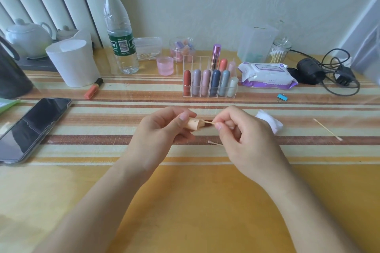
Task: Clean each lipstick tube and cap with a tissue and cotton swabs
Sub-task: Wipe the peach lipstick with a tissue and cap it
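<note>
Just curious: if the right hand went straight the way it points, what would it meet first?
Most likely the beige cap that the left hand grips: the right hand pinches a cotton swab aimed into its open end. Depth unclear.

Open table (pixel 185 211) is left along the near edge; the back is barred by a lipstick rack (pixel 192 63) (phone (pixel 35 127) leftward, cotton swab (pixel 327 129) rightward).
</note>
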